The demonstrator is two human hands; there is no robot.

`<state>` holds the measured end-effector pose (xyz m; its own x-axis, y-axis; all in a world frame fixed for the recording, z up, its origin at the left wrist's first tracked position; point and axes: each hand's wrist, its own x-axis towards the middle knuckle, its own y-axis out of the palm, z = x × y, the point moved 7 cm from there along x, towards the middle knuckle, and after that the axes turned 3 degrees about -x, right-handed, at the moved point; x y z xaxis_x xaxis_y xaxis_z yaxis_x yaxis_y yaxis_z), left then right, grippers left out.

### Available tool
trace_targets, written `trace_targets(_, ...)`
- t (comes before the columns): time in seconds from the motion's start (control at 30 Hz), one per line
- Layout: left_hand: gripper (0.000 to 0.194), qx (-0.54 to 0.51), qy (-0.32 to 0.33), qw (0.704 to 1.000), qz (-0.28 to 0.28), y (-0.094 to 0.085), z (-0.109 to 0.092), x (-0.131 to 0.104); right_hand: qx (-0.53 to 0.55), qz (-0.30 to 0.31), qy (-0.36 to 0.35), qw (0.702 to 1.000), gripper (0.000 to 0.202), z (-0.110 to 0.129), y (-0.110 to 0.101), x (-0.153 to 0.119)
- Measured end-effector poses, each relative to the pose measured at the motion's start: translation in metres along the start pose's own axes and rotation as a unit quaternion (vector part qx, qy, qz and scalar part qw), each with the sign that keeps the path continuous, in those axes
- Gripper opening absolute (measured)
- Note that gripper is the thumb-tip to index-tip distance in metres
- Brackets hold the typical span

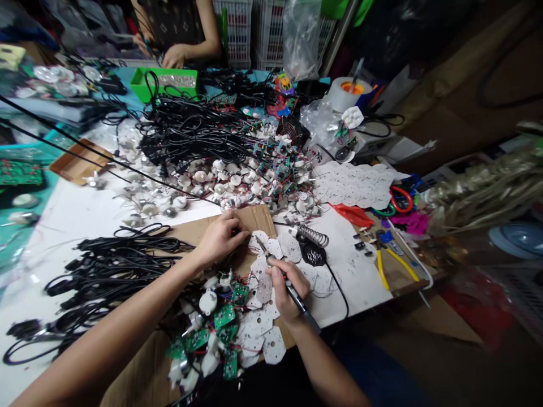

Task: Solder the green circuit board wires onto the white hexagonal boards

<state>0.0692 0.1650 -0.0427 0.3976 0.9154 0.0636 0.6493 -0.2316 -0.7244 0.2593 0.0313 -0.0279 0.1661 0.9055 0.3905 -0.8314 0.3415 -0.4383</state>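
My right hand [287, 287] is closed round the handle of a soldering iron [297, 301]. Its metal tip points up and left, over white scalloped discs [274, 247] with small holes. Just left of the tip, my left hand [223, 236] rests above a piece of cardboard [254, 217]. The fingers of that hand are curled together; whatever they pinch is hidden, though something dark shows beneath them. Below both hands lie green circuit boards [224, 316] with red wires and round white parts [207, 303]. Coiled black cables [123, 265] spread left of my left forearm.
A spring-shaped iron holder [313, 236] stands right of my hands. Beyond it lie yellow-handled pliers [399, 263] and red-handled scissors [401, 199]. Heaped white parts [220, 178] and black cables [199, 133] cover the middle. Behind a green bin [163, 82], another person's hands [176, 55] work.
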Motion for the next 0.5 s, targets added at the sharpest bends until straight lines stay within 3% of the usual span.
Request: trace_targets(0.5, 0.013, 0.018, -0.026, 0.999, -0.042, 0.0037, -0.0029, -0.0045, -0.001, -0.003, -0.007, 1.000, 0.022, -0.0013, 0.0059, 0.0001)
